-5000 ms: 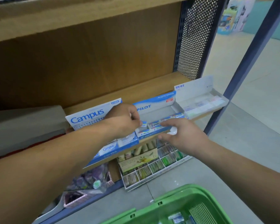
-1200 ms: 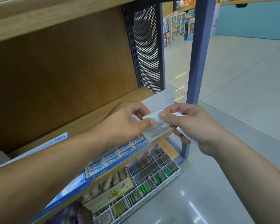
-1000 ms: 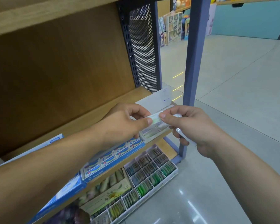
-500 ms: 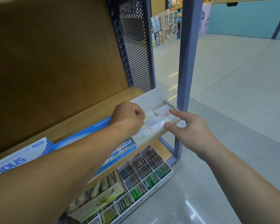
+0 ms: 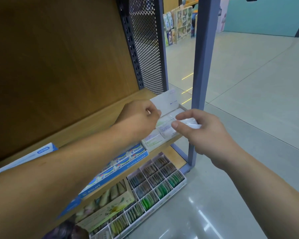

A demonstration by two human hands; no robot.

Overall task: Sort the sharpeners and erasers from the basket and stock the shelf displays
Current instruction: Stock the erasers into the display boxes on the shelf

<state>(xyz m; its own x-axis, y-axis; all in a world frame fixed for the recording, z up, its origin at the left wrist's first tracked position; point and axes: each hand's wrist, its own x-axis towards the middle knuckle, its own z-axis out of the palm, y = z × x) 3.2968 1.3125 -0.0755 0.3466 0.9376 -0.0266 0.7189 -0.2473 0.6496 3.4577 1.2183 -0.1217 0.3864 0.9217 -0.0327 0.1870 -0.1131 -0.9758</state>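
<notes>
A white display box (image 5: 167,102) stands at the right end of the wooden shelf (image 5: 100,118), with wrapped white erasers (image 5: 154,141) lying in rows inside it. My right hand (image 5: 207,135) pinches a clear-wrapped white eraser (image 5: 191,122) between thumb and fingers just above the box's front right part. My left hand (image 5: 140,118) is curled at the box's left side, knuckles up, and its fingertips are hidden. Left of this box sits a blue Pilot eraser box (image 5: 128,161), partly covered by my left forearm.
A grey-blue shelf post (image 5: 202,66) rises right behind the white box, beside a perforated metal side panel (image 5: 145,45). On the shelf below stands a divided tray of coloured items (image 5: 154,185) and a printed carton (image 5: 107,209). Grey floor lies to the right.
An eraser held by both hands a second ago went into the white box. My right hand has since lifted with another wrapped eraser pinched above the box. My left hand stays curled at the box.
</notes>
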